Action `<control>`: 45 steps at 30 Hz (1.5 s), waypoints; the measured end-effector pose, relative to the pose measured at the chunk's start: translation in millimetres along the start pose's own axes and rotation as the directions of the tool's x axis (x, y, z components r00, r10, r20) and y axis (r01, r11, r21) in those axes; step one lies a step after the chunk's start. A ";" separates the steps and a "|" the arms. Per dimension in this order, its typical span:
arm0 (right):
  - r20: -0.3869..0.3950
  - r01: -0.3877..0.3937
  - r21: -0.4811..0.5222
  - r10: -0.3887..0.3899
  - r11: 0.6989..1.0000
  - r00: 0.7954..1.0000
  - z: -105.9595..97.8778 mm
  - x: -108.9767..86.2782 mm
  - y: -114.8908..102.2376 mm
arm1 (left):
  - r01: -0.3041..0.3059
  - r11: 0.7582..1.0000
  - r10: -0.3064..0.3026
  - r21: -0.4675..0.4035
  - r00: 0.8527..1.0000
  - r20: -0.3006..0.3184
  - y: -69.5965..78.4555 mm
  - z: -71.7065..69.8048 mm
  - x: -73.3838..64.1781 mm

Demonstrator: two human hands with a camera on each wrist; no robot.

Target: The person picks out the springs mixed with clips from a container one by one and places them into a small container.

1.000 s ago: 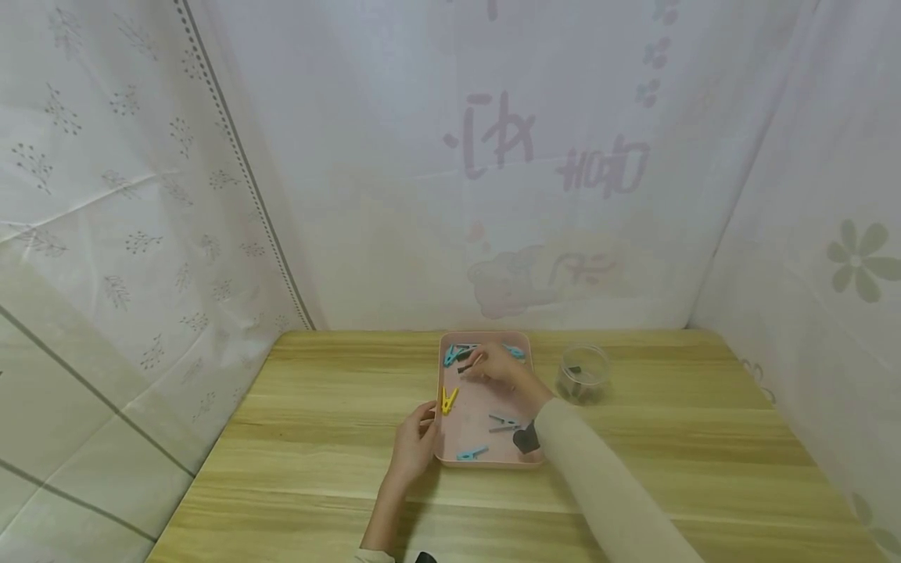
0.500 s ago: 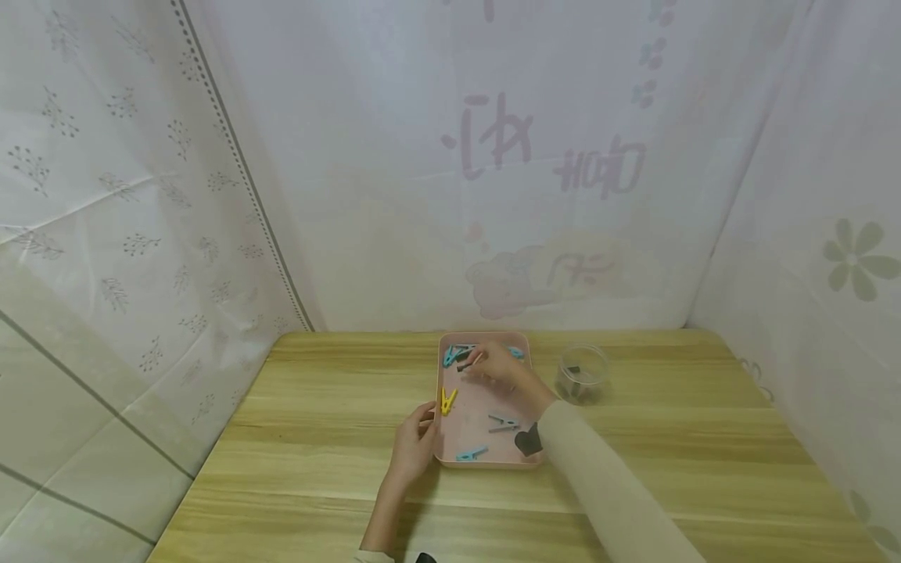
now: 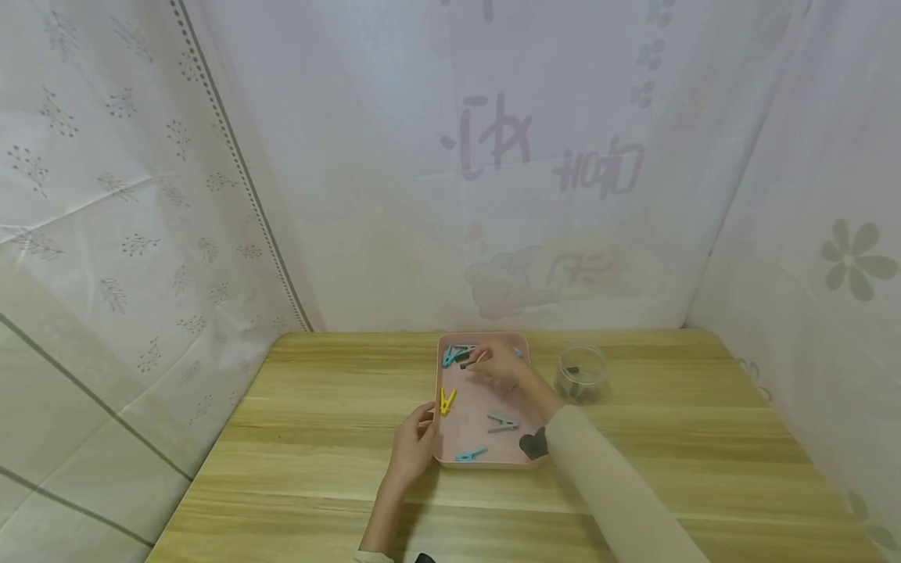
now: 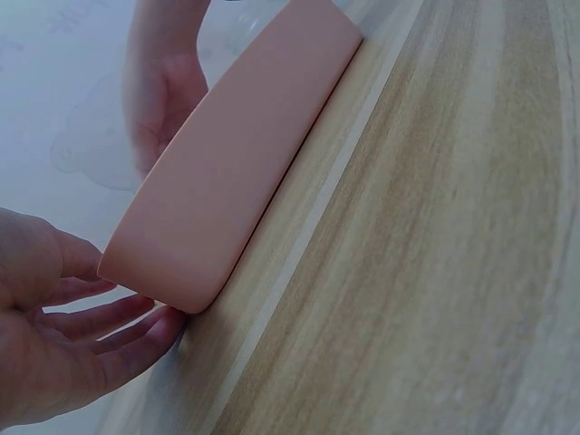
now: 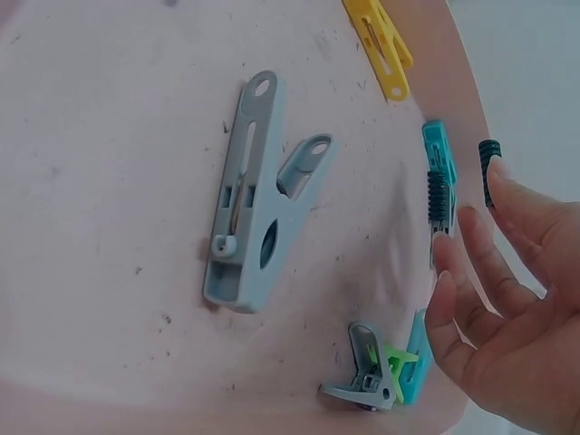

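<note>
My left hand [image 3: 414, 444] grips the left side of a shallow pink tray [image 3: 486, 466]. In the left wrist view its fingers lie about a corner of the tray wall [image 4: 227, 172]. My right hand [image 3: 498, 364] is over the tray's far part and pinches a small dark ribbed piece [image 5: 489, 172] between thumb and finger. Another dark ribbed piece [image 5: 438, 196] lies by a teal clothespin [image 5: 437, 143] below the fingers. A grey clothespin [image 5: 249, 195], a yellow clothespin [image 3: 447, 401] and a light blue clothespin [image 3: 471, 453] lie apart in the tray.
Right of the tray stands a clear round jar [image 3: 583, 374] with dark pieces in it. A small grey clip [image 5: 364, 372] and a green clip [image 5: 396, 367] lie close together in the tray. Patterned curtains [image 3: 380, 195] surround the wooden table [image 3: 317, 407].
My right hand stays over the far part of the tray and has shifted only slightly, its sleeve moving a little to the right. My left hand keeps its place on the tray.
</note>
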State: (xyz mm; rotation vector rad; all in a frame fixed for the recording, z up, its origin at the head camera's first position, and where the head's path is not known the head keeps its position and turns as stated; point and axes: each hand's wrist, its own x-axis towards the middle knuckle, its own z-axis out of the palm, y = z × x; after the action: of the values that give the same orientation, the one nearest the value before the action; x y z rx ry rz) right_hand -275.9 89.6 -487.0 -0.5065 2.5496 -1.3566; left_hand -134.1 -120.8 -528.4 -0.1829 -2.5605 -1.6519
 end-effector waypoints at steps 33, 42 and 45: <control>-0.125 0.090 -0.080 -0.099 0.993 0.987 -11.3 -22.2 -8.2 | -0.005 1.000 0.005 -0.018 1.000 0.009 -1.6 -1.3 -0.3; -0.126 0.055 -0.037 -0.060 0.998 0.990 -12.1 -33.2 -14.0 | 0.012 1.000 -0.012 -0.013 1.000 0.006 -0.8 -1.5 -0.5; -0.121 0.040 -0.011 -0.041 0.999 0.992 -11.9 -36.3 -13.2 | 0.026 0.999 -0.026 -0.019 1.000 0.009 -0.1 -1.3 -0.5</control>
State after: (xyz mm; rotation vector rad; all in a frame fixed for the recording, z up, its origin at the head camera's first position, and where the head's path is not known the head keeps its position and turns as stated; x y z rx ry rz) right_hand -243.9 106.1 -468.6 -0.4951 2.6558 -1.4328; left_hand -133.6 -122.0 -528.0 -0.1595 -2.5645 -1.6890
